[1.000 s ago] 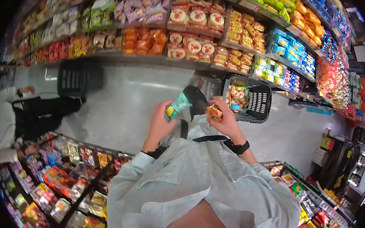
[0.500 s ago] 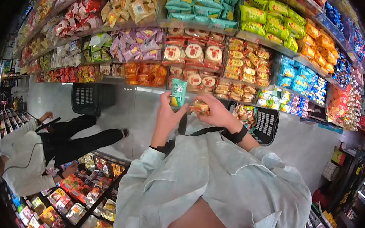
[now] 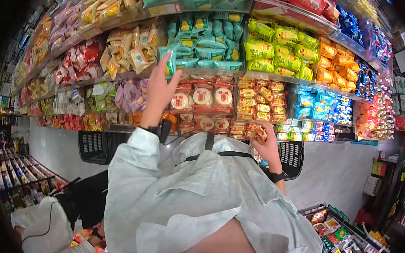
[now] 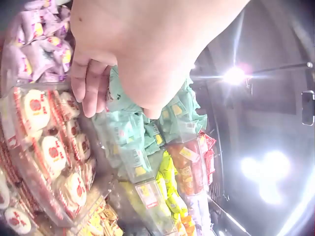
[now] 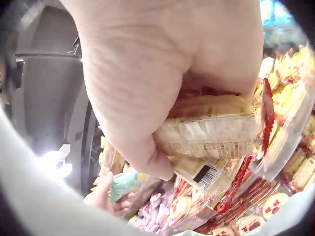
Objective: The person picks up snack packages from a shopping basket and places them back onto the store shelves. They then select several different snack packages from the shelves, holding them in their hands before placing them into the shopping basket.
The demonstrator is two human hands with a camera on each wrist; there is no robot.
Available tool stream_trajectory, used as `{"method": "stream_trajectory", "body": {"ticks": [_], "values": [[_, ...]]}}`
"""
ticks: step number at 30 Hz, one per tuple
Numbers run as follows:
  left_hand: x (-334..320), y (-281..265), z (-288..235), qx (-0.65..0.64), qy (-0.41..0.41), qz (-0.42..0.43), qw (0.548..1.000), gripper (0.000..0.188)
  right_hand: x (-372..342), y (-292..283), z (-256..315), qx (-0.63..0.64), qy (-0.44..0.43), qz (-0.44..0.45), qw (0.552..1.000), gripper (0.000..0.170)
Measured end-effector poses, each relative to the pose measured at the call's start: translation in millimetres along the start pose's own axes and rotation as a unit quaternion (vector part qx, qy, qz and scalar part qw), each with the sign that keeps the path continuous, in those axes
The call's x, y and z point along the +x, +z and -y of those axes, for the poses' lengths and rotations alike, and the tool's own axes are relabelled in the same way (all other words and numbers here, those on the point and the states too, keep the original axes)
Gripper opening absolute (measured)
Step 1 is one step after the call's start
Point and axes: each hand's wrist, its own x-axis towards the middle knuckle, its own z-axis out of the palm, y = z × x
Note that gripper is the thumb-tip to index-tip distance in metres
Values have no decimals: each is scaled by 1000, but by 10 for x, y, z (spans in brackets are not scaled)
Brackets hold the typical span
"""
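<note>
In the head view my left hand [image 3: 160,92] is raised to the front of a bin of teal snack packets [image 3: 210,53]. It pinches a teal snack packet [image 3: 169,64] between thumb and fingers. The left wrist view shows this teal packet [image 4: 119,93] partly hidden by the palm, with more teal packets right behind it. Lower and to the right, my right hand [image 3: 269,148] grips clear-wrapped snack packs [image 3: 259,134] with red crimped edges. Up close in the right wrist view, two of these packs [image 5: 211,135] lie against each other under the thumb, one showing a barcode.
Tiered shelf bins hold green packets [image 3: 282,47], orange packets [image 3: 338,66] and round white crackers [image 3: 202,96]. Black baskets [image 3: 92,147] stand on the floor below the shelf. Another person [image 3: 45,223] is at the lower left, and a snack display [image 3: 345,247] stands behind at the right.
My left hand has moved up and forward from in front of my body to the teal bin, with the packet. My right hand has shifted right, still gripping its packs. The view has tilted up.
</note>
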Motion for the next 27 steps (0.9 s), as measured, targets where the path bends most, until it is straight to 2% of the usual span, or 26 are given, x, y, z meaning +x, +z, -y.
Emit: {"method": "stream_trajectory", "body": {"ticks": [1,4,11,12,15,20,23,24,27], "values": [[196,-31,30,24,11,8,1000,63,-30,-1,-32,2,12,-14,1000,59],[690,-71,55,99,-56,63,991,63,-122,112,-182,-6,31,-50,998,60],[1205,434,469,49,-12,15,999,67,-161,308,111,-9,62,-60,996,59],[1280,519,528,79,-41,27,996,65,-156,315,153,-9,67,-63,996,59],[1468,531,497,148,-60,72,985,61,-165,344,181,-17,74,-79,994,60],[1486,690,578,209,50,26,976,64,-172,383,193,-40,85,-106,990,61],[1516,645,587,296,57,10,953,60,-113,412,204,-40,97,-119,987,62],[1525,674,720,303,81,-18,949,56,-83,412,211,-35,101,-123,987,62],[1491,534,740,272,41,-33,961,54,6,361,281,-37,80,-131,987,62]]}}
